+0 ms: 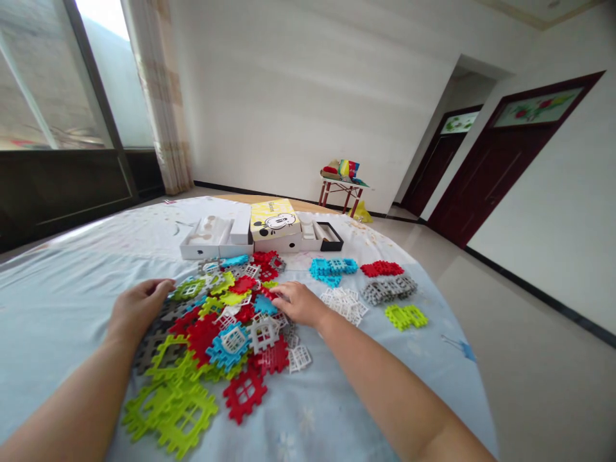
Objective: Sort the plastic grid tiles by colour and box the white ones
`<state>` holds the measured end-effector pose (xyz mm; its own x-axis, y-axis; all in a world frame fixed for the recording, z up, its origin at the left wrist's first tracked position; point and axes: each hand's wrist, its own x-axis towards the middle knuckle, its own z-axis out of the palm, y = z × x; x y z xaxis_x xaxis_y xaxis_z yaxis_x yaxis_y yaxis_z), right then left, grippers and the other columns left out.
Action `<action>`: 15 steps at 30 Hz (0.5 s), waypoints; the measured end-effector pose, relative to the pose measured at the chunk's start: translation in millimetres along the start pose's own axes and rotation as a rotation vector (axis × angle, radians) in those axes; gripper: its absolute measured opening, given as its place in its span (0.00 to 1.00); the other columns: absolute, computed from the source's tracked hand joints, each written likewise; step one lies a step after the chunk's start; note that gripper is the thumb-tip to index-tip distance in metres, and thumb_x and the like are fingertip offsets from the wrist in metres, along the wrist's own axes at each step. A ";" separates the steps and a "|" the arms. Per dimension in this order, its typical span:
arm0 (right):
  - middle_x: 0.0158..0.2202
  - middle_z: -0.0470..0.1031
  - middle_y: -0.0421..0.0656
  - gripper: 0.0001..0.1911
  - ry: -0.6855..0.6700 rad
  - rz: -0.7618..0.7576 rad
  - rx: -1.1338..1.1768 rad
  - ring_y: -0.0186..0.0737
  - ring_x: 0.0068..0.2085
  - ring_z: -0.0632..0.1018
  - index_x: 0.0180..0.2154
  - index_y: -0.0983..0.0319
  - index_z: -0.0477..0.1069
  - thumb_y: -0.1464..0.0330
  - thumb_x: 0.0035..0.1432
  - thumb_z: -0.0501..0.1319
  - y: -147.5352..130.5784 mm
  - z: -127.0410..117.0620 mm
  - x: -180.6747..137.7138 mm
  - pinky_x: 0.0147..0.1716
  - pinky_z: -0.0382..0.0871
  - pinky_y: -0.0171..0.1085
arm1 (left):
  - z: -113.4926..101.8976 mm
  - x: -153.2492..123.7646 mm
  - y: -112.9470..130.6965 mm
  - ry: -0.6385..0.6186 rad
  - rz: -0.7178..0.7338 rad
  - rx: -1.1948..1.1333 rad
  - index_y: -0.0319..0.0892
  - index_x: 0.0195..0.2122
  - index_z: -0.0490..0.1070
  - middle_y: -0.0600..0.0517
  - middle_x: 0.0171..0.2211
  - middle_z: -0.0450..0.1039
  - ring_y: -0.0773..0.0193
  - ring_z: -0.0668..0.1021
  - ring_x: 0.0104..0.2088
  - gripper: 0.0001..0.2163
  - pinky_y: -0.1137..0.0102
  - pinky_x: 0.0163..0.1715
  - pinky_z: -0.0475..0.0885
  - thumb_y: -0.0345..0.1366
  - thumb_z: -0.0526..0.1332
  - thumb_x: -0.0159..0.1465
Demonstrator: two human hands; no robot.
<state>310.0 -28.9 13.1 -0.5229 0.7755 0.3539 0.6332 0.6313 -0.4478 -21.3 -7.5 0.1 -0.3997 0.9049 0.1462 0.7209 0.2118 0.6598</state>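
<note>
A mixed pile of flat plastic interlocking building panels lies before me, with green (pixel 187 420), red (pixel 244 389), blue (pixel 228 346) and grey pieces and white window inserts (pixel 299 359). At the pile's left edge is my left hand (pixel 142 306), fingers drawn together beside a green panel (pixel 188 289); whatever they hold is hidden. My right hand (pixel 301 304) reaches in from the right, thumb and fingers closed at a small red panel (pixel 268 293) near a blue panel (pixel 264 305). Sorted groups stand to the right: blue panels (pixel 332 269), red panels (pixel 382 269), grey panels (pixel 389 290), white inserts (pixel 344 305), green panels (pixel 406 316).
Behind the pile are white box trays (pixel 216 250), a yellow cartoon box (pixel 274 221) and a black-rimmed tray (pixel 332 245). A pale blue cloth (pixel 385 385) covers the round table. Farther off stand a small side table (pixel 344 183) with packages, a yellow bag (pixel 362 213) and dark red doors (pixel 481 167).
</note>
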 end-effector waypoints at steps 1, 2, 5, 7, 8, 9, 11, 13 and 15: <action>0.42 0.75 0.46 0.13 0.033 0.017 0.008 0.39 0.44 0.73 0.44 0.63 0.71 0.68 0.58 0.54 0.0 -1.4 -0.8 0.46 0.63 0.37 | 0.2 -0.3 -0.1 0.001 0.005 -0.007 0.42 0.39 0.74 0.52 0.30 0.74 0.62 0.73 0.34 0.21 0.74 0.30 0.63 0.50 0.51 0.55; 0.41 0.75 0.46 0.13 0.065 0.036 0.021 0.38 0.43 0.74 0.44 0.63 0.71 0.68 0.60 0.52 0.1 -2.8 -1.5 0.45 0.64 0.37 | 0.2 -0.6 0.0 0.001 0.008 -0.012 0.42 0.39 0.74 0.52 0.31 0.74 0.62 0.73 0.35 0.21 0.74 0.30 0.63 0.50 0.51 0.55; 0.38 0.76 0.46 0.14 0.145 0.085 0.067 0.37 0.41 0.74 0.43 0.64 0.71 0.69 0.61 0.50 1.7 -7.2 -3.3 0.43 0.65 0.36 | -0.1 -1.8 1.8 -0.007 0.001 -0.009 0.42 0.38 0.74 0.52 0.30 0.74 0.62 0.73 0.35 0.21 0.73 0.31 0.63 0.50 0.51 0.55; 0.39 0.75 0.46 0.13 0.197 0.087 0.083 0.37 0.42 0.73 0.42 0.64 0.72 0.68 0.61 0.51 4.4 -10.4 -4.7 0.45 0.64 0.36 | -0.6 -2.3 3.2 -0.013 -0.014 -0.009 0.42 0.39 0.74 0.52 0.30 0.73 0.62 0.73 0.34 0.21 0.73 0.31 0.63 0.50 0.51 0.55; 0.39 0.75 0.46 0.13 0.224 0.080 0.085 0.37 0.43 0.73 0.41 0.63 0.72 0.68 0.61 0.51 6.1 -12.4 -6.0 0.46 0.63 0.36 | -0.9 -2.4 3.9 -0.013 -0.018 -0.010 0.42 0.39 0.74 0.51 0.31 0.74 0.62 0.73 0.34 0.21 0.73 0.31 0.63 0.50 0.51 0.55; 0.40 0.74 0.45 0.13 0.247 0.069 0.087 0.37 0.44 0.72 0.41 0.62 0.72 0.67 0.61 0.51 8.1 -14.8 -7.8 0.47 0.63 0.37 | -1.3 -2.6 4.6 -0.011 -0.021 -0.010 0.42 0.39 0.74 0.51 0.31 0.74 0.62 0.73 0.35 0.21 0.73 0.31 0.63 0.50 0.51 0.55; 0.41 0.73 0.45 0.13 0.268 0.053 0.077 0.37 0.45 0.72 0.42 0.60 0.72 0.66 0.61 0.52 12.7 -20.7 -13.3 0.48 0.63 0.37 | -2.3 -3.0 5.7 -0.011 -0.017 -0.005 0.42 0.40 0.73 0.51 0.32 0.74 0.61 0.73 0.35 0.21 0.73 0.31 0.63 0.50 0.51 0.55; 0.41 0.72 0.45 0.13 0.252 0.048 0.028 0.37 0.45 0.71 0.43 0.59 0.72 0.66 0.61 0.52 18.1 -27.2 -20.6 0.48 0.63 0.38 | -3.6 -3.5 6.6 -0.023 -0.012 0.008 0.41 0.40 0.73 0.51 0.32 0.74 0.61 0.73 0.35 0.22 0.73 0.30 0.63 0.50 0.51 0.55; 0.42 0.72 0.45 0.13 0.178 0.029 -0.042 0.38 0.46 0.70 0.43 0.59 0.72 0.69 0.60 0.53 24.0 -32.7 -28.4 0.49 0.62 0.39 | -4.5 -3.7 7.0 -0.037 -0.013 0.015 0.41 0.41 0.73 0.50 0.31 0.73 0.61 0.73 0.35 0.22 0.73 0.30 0.63 0.50 0.51 0.55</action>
<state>358.8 -35.5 19.1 -0.3971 0.7808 0.4823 0.6721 0.6053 -0.4265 -17.3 -10.9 7.4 -0.3885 0.9148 0.1102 0.7240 0.2291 0.6506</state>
